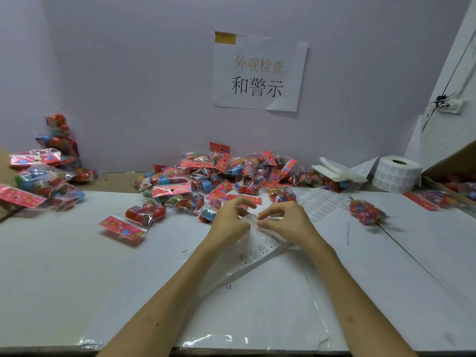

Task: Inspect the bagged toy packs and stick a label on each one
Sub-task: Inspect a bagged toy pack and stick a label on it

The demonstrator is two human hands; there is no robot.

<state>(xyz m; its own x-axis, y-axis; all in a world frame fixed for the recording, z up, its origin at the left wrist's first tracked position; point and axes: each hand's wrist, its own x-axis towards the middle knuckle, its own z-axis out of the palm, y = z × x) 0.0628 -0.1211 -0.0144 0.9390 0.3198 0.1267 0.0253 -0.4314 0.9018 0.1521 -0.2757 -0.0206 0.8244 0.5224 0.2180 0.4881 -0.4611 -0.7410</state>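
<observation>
Picking at a label strip [260, 244], that's the step in hand: both hands meet in the middle of the worktop [98, 284], just in front of the pile of packs [219, 173]. The left hand [228, 220] pinches the strip's top end with curled fingers, and the right hand [284, 221] pinches it from the other side, fingertips almost touching the left's. The rest of the strip trails back toward the person, over the worktop. Whether a label has come free is too small to tell. No pack is in either hand. The pile lies along the wall, one pack [367, 212] lies apart on the right, another [140, 219] on the left, and a stack [43, 181] sits at the far left edge. A roll [396, 173] of spare labels stands back right. So this looks like label-fetching, with the sticking not yet done. The next move calls for a clean peel without curling the label onto itself, then one hand freed to draw a pack from the pile, look it over and press the label flat on the bag.
</observation>
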